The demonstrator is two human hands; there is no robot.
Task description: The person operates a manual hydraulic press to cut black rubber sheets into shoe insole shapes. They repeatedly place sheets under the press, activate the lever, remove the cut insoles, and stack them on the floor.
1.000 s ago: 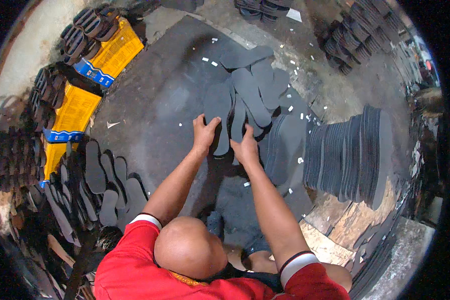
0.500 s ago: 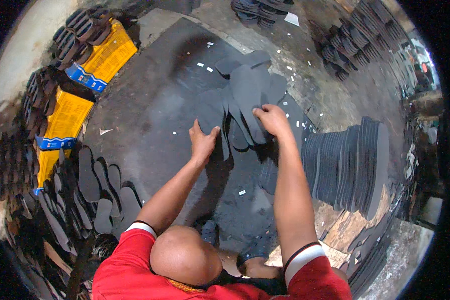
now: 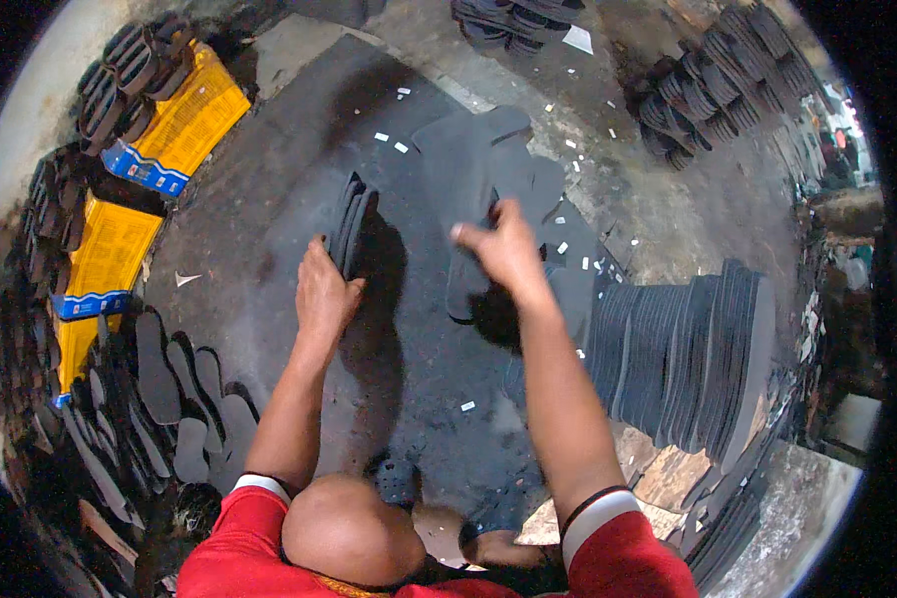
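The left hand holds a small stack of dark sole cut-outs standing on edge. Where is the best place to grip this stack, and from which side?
Probably at the near, lower end of the stack of sole cut-outs, coming from the person's side, as the left hand does now. The flat pieces stand on edge, so fingers on both broad faces can press them together. The right hand is apart, over the loose soles.

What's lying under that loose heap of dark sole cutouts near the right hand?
Under the loose sole cutouts lies a dark rubber sheet dotted with white scraps. The right hand covers the heap's near edge, so what's below there is hidden.
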